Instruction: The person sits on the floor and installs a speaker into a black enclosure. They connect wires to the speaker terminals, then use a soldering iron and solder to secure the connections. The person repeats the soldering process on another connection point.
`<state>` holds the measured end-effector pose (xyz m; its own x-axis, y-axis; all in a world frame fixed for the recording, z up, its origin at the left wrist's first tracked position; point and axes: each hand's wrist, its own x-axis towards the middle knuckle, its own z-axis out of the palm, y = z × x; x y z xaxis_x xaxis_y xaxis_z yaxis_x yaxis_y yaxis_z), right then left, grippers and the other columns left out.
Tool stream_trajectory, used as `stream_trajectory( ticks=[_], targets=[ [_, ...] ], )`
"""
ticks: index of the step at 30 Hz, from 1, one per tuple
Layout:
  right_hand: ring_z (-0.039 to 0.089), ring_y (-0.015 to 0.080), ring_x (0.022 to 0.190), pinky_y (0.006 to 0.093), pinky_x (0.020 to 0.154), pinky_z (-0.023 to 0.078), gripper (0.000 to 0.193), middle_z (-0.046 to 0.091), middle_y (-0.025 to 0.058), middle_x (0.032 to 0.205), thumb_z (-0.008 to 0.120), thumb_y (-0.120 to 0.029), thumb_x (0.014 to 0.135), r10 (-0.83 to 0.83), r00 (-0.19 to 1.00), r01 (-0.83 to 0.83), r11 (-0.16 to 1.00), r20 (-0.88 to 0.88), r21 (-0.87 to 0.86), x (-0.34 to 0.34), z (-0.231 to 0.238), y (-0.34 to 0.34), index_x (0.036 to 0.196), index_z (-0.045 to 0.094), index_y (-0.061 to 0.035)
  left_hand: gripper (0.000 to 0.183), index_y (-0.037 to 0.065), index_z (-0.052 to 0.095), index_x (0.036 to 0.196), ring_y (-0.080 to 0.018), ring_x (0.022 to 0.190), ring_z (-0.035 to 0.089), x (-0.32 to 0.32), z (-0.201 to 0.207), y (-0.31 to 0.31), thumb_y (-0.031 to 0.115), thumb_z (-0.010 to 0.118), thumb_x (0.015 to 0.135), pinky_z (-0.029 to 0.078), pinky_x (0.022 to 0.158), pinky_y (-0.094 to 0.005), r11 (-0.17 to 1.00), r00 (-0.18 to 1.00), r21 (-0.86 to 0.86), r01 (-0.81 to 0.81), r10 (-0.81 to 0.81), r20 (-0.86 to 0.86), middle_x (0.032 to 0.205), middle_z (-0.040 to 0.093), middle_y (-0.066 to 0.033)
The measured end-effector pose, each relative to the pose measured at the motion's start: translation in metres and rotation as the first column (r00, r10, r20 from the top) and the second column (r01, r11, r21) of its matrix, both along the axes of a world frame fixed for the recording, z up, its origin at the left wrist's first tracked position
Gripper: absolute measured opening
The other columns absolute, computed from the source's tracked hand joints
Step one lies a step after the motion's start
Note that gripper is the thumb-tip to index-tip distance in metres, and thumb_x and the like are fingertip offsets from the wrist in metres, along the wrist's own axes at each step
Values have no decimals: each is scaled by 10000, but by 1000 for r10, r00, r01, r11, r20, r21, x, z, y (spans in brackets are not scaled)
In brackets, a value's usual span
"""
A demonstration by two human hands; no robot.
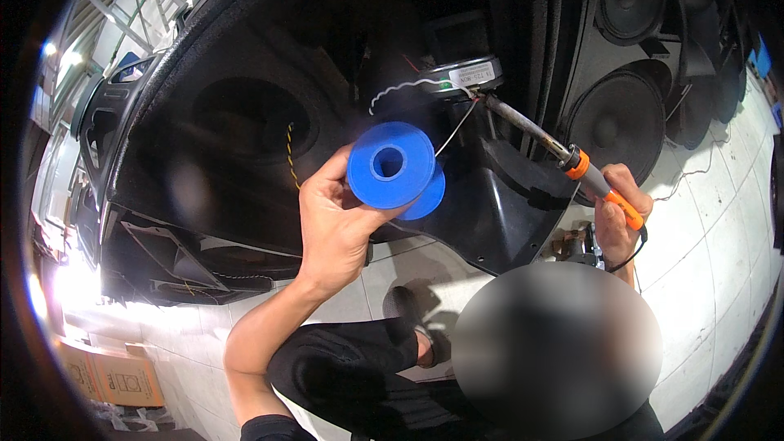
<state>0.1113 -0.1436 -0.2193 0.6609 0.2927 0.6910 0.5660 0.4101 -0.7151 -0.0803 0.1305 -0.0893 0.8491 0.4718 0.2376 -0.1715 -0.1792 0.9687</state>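
Observation:
My left hand (336,224) is closed around a blue spool (408,165) in the middle of the view. A thin strand of solder wire (457,127) runs from the spool up to the terminal of a round speaker driver (478,73) with a white label. In my right hand (618,216) is a soldering iron (592,176) with an orange and grey handle, and its tip meets the solder at that terminal. A twisted white wire (400,91) trails leftward off the driver. Below the driver sits a black horn (510,204).
A large black speaker cabinet (204,57) surrounds the work, with a yellow-black wire (290,151) hanging from a round opening. More speakers (625,114) stand at the right. A cardboard box (122,374) lies lower left on the tiled floor (694,286). A blurred patch hides the lower middle.

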Motion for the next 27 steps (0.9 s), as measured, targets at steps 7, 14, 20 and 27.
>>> stream_trajectory(
  ticks=[7, 14, 20, 27],
  targets=[
    [606, 205, 872, 331, 744, 481, 401, 667, 164, 1002, 755, -223, 828, 7, 999, -6, 1000, 44, -19, 3, -3, -2, 1163, 717, -6, 438, 4, 666, 1180, -158, 983, 690, 3, 1, 1, 82, 849, 789, 552, 942, -342, 1000, 1000, 23, -5, 5, -9, 1083, 718, -86],
    [608, 208, 860, 332, 726, 477, 408, 671, 161, 1005, 751, -234, 825, -12, 999, 14, 999, 46, -30, 2, -3, -2, 1164, 720, -10, 441, 1, 661, 1185, -157, 983, 688, 4, 1, 0, 80, 845, 792, 547, 945, -336, 1000, 1000, 25, -18, 19, -23, 1084, 717, -91],
    [608, 209, 846, 332, 727, 475, 402, 673, 160, 998, 739, -223, 819, -22, 997, 24, 999, 70, -26, 1, 0, -1, 1160, 722, -11, 443, 0, 660, 1190, -155, 980, 687, 5, -1, 2, 74, 842, 793, 547, 942, -332, 999, 1000, 43, -19, 19, -18, 1084, 717, -91],
    [604, 211, 837, 333, 714, 469, 396, 669, 162, 983, 752, -187, 809, -15, 985, 24, 999, 169, -48, 4, 4, -4, 1166, 719, -19, 447, -4, 658, 1192, -156, 978, 687, 5, -1, 2, 68, 842, 791, 544, 948, -330, 1000, 999, 24, -5, 6, -36, 1083, 719, -93]
  ],
)
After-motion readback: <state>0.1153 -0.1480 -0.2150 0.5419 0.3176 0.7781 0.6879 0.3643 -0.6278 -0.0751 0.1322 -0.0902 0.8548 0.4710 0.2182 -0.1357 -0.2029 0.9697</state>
